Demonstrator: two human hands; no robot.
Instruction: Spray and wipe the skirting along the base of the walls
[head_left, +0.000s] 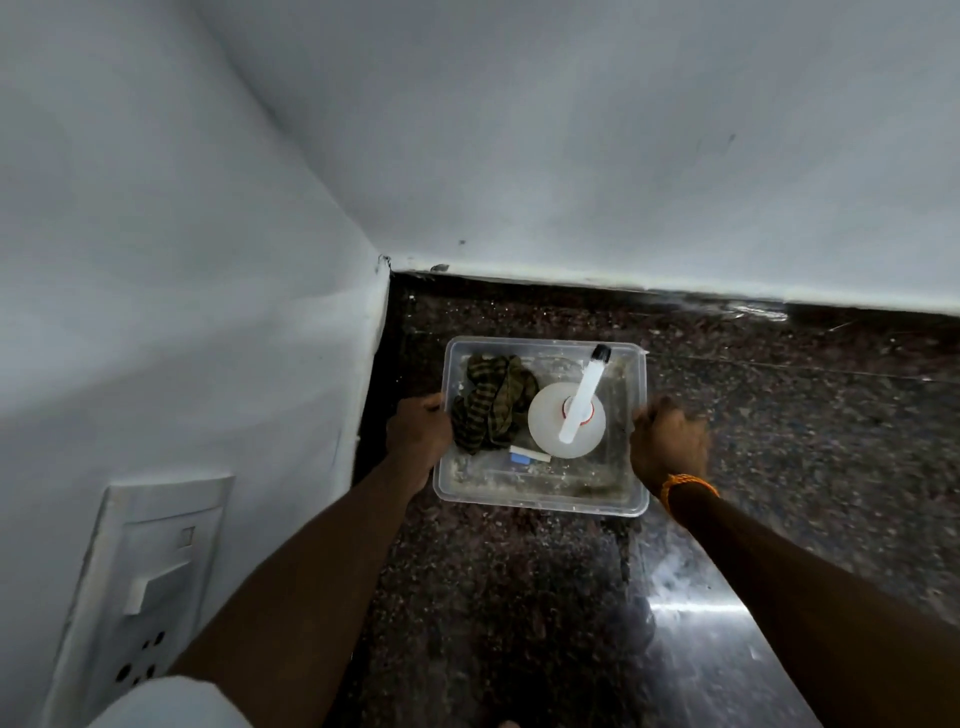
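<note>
A clear plastic tub (540, 498) is low over the dark floor near a wall corner. My left hand (418, 434) grips its left rim and my right hand (667, 441) grips its right rim. Inside the tub stands a white spray bottle (566, 428) seen from above, its nozzle with a black tip pointing toward the wall. A crumpled green-and-black striped cloth (493, 402) lies beside the bottle on the left. A small blue and white item (524, 456) lies near the bottle's base. The dark granite skirting (571, 296) runs below the white wall ahead.
White walls meet at a corner (384, 265) left of the tub. A white switch and socket plate (150, 577) is on the left wall close to my left arm. The speckled dark floor (519, 597) stretches to the right, with a glossy reflection (685, 597) near my right forearm.
</note>
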